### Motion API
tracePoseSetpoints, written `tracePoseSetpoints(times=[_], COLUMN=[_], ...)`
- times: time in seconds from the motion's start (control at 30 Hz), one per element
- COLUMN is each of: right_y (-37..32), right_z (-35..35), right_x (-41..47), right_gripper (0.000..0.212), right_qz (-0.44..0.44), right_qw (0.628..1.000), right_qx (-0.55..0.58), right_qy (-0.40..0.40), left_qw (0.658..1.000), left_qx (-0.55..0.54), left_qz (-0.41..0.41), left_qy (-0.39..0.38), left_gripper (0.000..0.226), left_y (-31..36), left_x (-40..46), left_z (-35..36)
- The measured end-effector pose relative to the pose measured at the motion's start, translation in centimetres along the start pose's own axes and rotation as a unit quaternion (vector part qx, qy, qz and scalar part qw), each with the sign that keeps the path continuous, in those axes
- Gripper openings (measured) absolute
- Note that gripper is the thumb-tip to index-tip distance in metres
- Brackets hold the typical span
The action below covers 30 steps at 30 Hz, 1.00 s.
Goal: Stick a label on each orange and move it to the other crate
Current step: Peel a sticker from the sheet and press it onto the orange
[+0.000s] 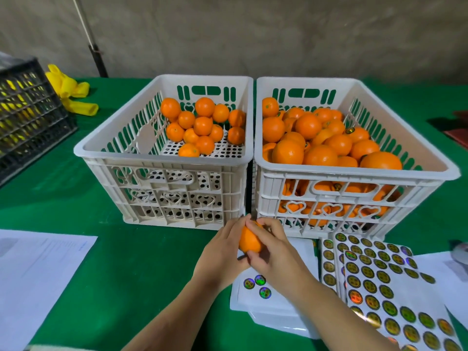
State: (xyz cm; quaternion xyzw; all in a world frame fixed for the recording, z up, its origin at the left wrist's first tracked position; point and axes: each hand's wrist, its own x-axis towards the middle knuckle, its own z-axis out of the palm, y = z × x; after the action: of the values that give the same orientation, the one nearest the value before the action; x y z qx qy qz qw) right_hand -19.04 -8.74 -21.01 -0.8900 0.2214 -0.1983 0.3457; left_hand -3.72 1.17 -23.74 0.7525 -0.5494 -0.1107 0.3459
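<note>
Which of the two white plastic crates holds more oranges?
The right-hand white plastic crate: oranges heap nearly to its rim. The left-hand white plastic crate holds only a small cluster at the back, its perforated floor showing.

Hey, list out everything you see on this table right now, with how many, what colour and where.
left crate: one, white, centre, about a dozen oranges at its back
right crate: one, white, beside it, heaped with oranges
held orange: one, in front of the crates
label sheets: several, gold round stickers, front right
near-empty sheet: one, white, three stickers left
papers: white, front left
dark crate: one, far left
yellow foam nets: a few, back left
tablecloth: green
left hand: holds the orange
right hand: fingers curled on the orange
</note>
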Motion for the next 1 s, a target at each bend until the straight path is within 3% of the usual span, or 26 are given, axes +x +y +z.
tracePoseSetpoints(times=[0.1,0.17,0.27,0.33,0.43,0.5,0.53,0.63,0.77,0.9,1.0], right_y=[-0.3,-1.0,-3.2,-5.3,-8.2,-8.6,-8.4,-5.9,-1.8,-0.5,-0.4], right_z=[0.2,-0.4,-2.4,-4.7,-11.0,-16.4,-18.8,-23.5,-23.7,-24.4,-25.7], right_x=[-0.1,-0.5,-1.6,-1.9,0.2,3.2,4.8,10.0,14.8,14.6,13.4], right_gripper=[0.071,0.066,0.057,0.057,0.058,0.057,0.057,0.060,0.059,0.098,0.106], right_qz=[0.009,-0.004,-0.091,-0.181,-0.295,-0.310,-0.292,-0.123,0.115,0.072,0.059], right_qw=[0.999,0.999,0.985,0.965,0.898,0.867,0.868,0.923,0.956,0.971,0.984], right_qx=[0.035,-0.006,-0.081,-0.079,-0.114,-0.151,-0.167,-0.229,-0.266,-0.230,-0.163], right_qy=[0.017,0.048,0.124,0.175,0.306,0.361,0.365,0.285,0.052,0.011,0.026], left_qw=[1.000,1.000,1.000,1.000,0.999,0.999,0.999,0.999,0.999,0.999,0.999], left_qx=[0.000,0.012,0.008,0.017,0.046,0.045,0.042,0.043,0.037,0.044,0.051], left_qz=[0.009,0.018,0.001,-0.006,-0.002,-0.011,-0.014,-0.011,-0.011,-0.002,-0.001], left_qy=[-0.005,-0.009,0.006,0.014,0.011,0.004,0.003,0.004,0.006,0.002,-0.001], left_gripper=[0.086,0.091,0.094,0.089,0.078,0.075,0.073,0.068,0.065,0.063,0.062], left_y=[0.1,0.3,0.1,-0.1,-0.5,-0.5,-0.4,-0.1,-0.1,-0.2,-0.3], left_x=[0.0,-0.1,-0.2,0.0,0.1,0.1,0.0,0.1,0.1,0.2,0.3], left_z=[-0.1,-0.1,0.2,0.6,0.9,0.8,0.6,0.4,0.4,0.4,0.5])
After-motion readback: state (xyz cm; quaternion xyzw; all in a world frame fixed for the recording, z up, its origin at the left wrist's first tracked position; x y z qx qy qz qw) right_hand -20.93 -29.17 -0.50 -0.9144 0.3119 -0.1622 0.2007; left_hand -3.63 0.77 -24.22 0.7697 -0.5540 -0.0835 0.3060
